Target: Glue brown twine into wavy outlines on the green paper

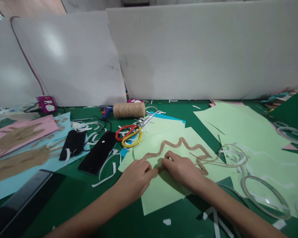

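A length of brown jute twine [172, 144] lies in a wavy outline on a pale green sheet of paper [154, 200] in front of me. My left hand [137, 175] is closed at the outline's lower left, its fingertips pinching or pressing the twine against the paper. Close beside it, my right hand [180, 167] has its fingers curled down on the same strand. The fingertips partly hide the twine between them. A loose tail of twine [213, 162] runs off to the right of my right hand and loops over the neighbouring sheet.
Scissors with red and yellow handles [131, 134] lie beyond my left hand, near a twine spool [129, 110] and a glue gun [105, 112]. Phones [98, 153] lie to the left. Tape rolls [265, 196] and paper scraps are scattered rightward. A white partition [201, 53] stands behind.
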Tool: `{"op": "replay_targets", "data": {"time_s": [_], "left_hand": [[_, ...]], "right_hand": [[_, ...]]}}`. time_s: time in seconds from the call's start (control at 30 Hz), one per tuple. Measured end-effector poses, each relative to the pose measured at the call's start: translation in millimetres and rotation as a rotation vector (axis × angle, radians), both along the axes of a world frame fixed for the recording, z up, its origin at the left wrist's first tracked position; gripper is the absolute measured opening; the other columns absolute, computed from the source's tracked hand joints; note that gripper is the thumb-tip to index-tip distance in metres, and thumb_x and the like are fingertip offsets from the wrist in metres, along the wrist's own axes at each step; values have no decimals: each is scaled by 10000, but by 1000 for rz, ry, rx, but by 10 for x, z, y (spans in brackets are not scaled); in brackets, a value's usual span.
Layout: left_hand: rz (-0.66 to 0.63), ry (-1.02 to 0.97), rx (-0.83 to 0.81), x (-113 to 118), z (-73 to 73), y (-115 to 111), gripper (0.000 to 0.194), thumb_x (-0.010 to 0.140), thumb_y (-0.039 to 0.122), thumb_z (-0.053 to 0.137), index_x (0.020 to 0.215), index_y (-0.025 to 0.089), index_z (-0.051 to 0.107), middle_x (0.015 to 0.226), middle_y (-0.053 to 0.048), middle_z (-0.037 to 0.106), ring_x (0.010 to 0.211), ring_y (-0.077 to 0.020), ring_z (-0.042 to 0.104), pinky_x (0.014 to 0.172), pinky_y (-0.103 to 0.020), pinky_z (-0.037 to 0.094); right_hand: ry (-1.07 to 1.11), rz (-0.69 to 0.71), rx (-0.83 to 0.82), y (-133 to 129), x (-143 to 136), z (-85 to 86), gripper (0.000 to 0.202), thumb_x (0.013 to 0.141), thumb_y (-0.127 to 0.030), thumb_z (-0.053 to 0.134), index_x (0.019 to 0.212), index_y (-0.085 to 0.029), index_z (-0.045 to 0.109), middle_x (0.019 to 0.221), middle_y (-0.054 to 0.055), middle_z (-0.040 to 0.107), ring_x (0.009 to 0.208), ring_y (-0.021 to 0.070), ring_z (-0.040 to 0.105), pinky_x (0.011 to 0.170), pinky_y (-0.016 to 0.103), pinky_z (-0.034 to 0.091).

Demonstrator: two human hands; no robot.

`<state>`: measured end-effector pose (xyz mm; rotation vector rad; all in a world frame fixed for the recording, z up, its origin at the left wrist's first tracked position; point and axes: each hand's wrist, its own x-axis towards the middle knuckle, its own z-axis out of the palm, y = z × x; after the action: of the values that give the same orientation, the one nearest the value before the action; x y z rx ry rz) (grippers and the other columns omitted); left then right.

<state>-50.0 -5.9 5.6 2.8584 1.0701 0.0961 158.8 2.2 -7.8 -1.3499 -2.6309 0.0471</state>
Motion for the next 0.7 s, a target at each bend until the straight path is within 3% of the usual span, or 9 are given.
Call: {"op": "replay_targets", "data": {"time_s": [0.13,0.43,0.57,0.7], "left_hand": [[-4,-14,-20,-12,4,2,364,869,78,428,1184,231,528,844,-37,530,754,-181,472,626,-292,372],[18,-30,-17,-5,-2,1,289,864,79,421,1057,207,594,831,-48,526,755,-186,481,634,-297,380],[-4,-56,13,-17,-12,-18,351,851,62,420,1127,222,567,812,-46,524,733,-183,481,616,-289,372],[-24,-76,40,-9,8,-2,294,913,156,408,1166,221,543,806,-45,528,738,-177,491,618,-276,373]], "right_hand": [[-27,-5,-4,1,28,7,82,861,-147,505,858,-212,556,890,7,532,586,93,453,480,268,152],[-26,20,10,-36,103,29,104,881,-149,487,869,-212,568,856,6,540,628,106,480,492,276,146],[-9,-5,10,-59,134,35,104,899,-191,481,883,-221,580,867,1,551,601,91,459,489,270,133],[-51,-42,-55,-86,165,88,172,934,-267,441,871,-213,592,849,7,560,562,90,446,487,268,133]]}}
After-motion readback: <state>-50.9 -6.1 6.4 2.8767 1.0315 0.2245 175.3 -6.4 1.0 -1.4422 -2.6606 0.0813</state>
